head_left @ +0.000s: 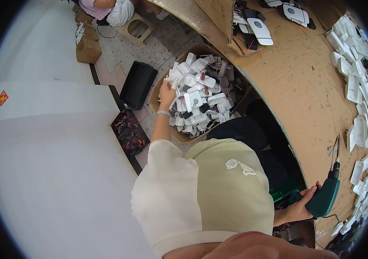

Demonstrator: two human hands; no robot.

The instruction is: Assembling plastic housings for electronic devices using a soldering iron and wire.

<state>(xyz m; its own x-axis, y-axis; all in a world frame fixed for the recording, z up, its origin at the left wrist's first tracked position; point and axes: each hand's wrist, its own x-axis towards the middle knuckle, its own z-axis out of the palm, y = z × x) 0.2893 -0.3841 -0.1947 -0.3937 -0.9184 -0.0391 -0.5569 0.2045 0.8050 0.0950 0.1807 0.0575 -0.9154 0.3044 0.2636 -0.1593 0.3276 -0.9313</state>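
Grips one green power tool (325,197) in the right hand (299,209), clamped round its body, with one long thin metal tip (338,149) pointing over the cardboard-covered table (296,99). Reaches with the left hand (166,93) to one cardboard box (184,138) on the floor, at the white plastic casings (195,100) heaped inside, too many to count. Cannot tell whether closed on one casing or merely touching. Has one black bin (138,85) just beside the box and one tray (115,125) of small red and black pieces (128,133), likewise past counting. Includes one seated person (121,13) beyond, on one beige stool (137,29).
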